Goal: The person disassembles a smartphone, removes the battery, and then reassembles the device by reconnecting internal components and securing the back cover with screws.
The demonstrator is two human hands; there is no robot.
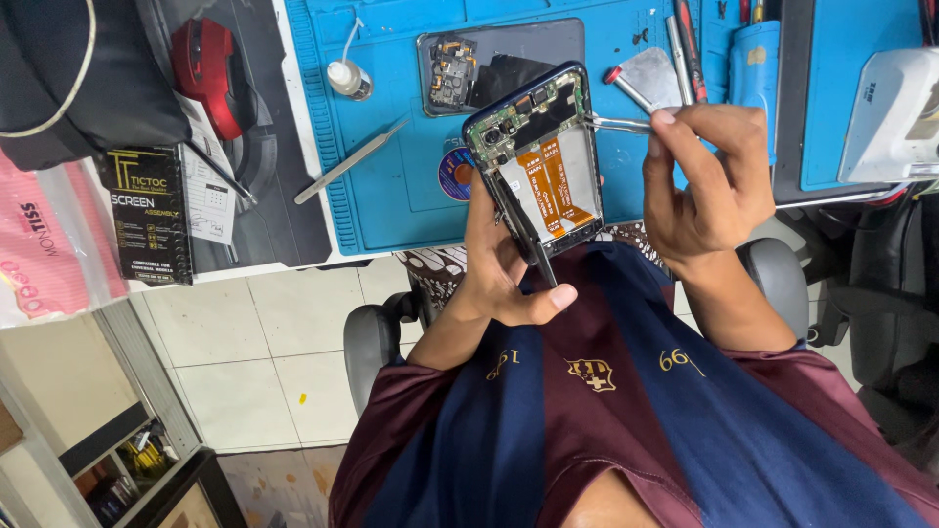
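In the middle of the frame, a little above centre, the left hand (504,269) holds an opened phone (540,156). The phone has no back cover, so its insides show. It has a dark blue rim. Near its top end is a green board with small black and silver parts. Below that is a pale grey space with two orange flat strips running down it side by side. The phone is tilted, with its top end toward the upper left. The left hand's fingers wrap around its lower end, and the thumb lies along the left edge.

The right hand (704,186), right of centre, is closed on thin silver tweezers (618,124). Their tips touch the top right edge of the phone, by the green board.

Behind the phone, at the top of the frame, lies a blue mat (401,196) on the bench. On the mat sit a dark back cover (528,44), a small white bottle (349,78), and a second pair of tweezers (350,161) to the left. A red mouse (207,73) rests in the upper left. A black flat box (149,215) lies below it.
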